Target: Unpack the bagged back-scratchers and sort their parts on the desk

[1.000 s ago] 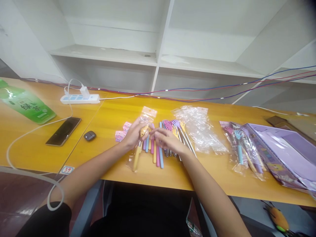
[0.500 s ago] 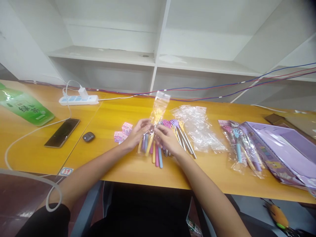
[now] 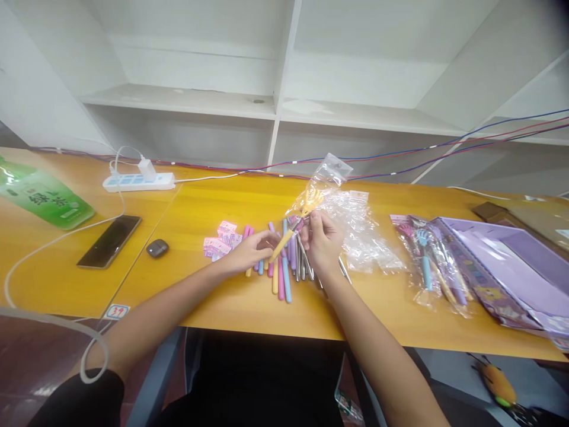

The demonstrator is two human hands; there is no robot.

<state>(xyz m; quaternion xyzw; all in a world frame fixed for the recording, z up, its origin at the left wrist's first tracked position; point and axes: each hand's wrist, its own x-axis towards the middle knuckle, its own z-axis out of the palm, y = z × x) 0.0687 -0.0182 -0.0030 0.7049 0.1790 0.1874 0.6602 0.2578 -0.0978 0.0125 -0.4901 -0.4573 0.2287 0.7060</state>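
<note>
A yellow back scratcher (image 3: 283,244) with a hand-shaped head slants up to the right, its head against a clear plastic bag (image 3: 331,169). My right hand (image 3: 326,240) pinches the scratcher and bag just below the head. Around the lower handle end curl the fingers of my left hand (image 3: 249,252); their exact contact is partly hidden. Beneath both hands lies a pile of back scratchers with yellow, pink, blue (image 3: 287,287) and purple handles and metal shafts. Small pink printed cards (image 3: 220,244) lie left of the pile.
Clear empty bags (image 3: 367,237) lie right of the pile. Farther right are bagged back scratchers (image 3: 433,261) and a purple box (image 3: 511,267). At left are a black mouse-like object (image 3: 159,248), a phone (image 3: 109,242), a power strip (image 3: 155,182) and a green bottle (image 3: 48,198).
The yellow back scratcher and its bag have tilted and swung to the right. My right hand has moved up toward its head, while my left hand has dropped down to the handle end.
</note>
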